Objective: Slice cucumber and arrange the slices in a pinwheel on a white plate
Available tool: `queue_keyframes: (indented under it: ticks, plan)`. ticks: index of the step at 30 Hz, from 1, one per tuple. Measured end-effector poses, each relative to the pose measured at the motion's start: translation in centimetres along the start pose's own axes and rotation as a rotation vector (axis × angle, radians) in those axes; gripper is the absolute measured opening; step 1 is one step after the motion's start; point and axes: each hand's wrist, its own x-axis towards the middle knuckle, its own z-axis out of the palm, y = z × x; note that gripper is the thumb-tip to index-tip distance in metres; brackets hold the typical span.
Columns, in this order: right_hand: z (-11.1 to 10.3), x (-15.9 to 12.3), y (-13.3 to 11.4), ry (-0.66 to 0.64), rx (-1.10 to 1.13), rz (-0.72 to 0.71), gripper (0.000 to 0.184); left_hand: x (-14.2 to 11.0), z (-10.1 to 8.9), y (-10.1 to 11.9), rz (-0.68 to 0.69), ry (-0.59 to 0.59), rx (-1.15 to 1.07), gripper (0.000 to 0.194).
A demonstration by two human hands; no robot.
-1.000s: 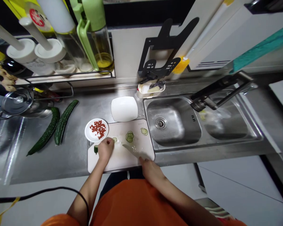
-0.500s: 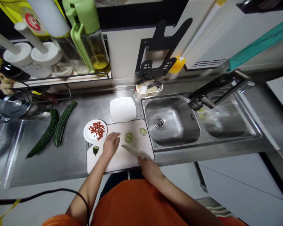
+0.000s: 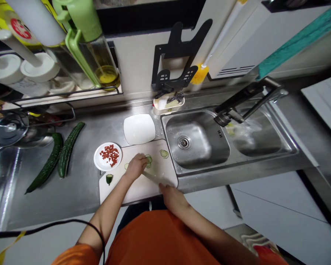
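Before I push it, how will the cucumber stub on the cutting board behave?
The cucumber stub looks short and thick, so probably stiff. Its rounded side might let it roll; its pale cut face may be slippery.

Orange top (image 3: 157,241) with matching short sleeves (image 3: 75,254), dark trousers (image 3: 128,218) below, forearms (image 3: 110,208) and hands (image 3: 135,166) bare

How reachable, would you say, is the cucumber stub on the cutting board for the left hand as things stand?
Yes, probably: the left hand is over the same cutting board, and nothing tall seems to stand between it and the cucumber stub.
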Motion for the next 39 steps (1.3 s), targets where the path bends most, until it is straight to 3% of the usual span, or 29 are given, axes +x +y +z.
queue_keyframes:
  ticks: [13, 22, 29, 35, 39]
  plan:
    - [-0.3, 0.1, -0.2, -0.022, -0.013, 0.02, 0.044, 0.7, -0.2, 0.8, -0.161, -0.068, -0.058, 0.017]
    - [-0.8, -0.2, -0.2, -0.014, -0.025, 0.005, 0.043, 0.4, -0.4, 1.0, -0.213, 0.001, -0.161, 0.011]
    - [-1.3, -0.7, 0.5, -0.034, -0.02, 0.002, 0.045, -2.1, -1.4, 1.1, -0.38, 0.066, -0.31, 0.011]
    - [-1.3, -0.7, 1.3, -0.043, -0.008, -0.022, 0.045, -4.6, -0.7, 0.2, -0.543, 0.101, -0.453, 0.016]
    - [-1.7, -0.7, 1.4, -0.076, -0.007, -0.017, 0.047, -5.4, -0.4, 0.2, -0.599, 0.126, -0.431, 0.015]
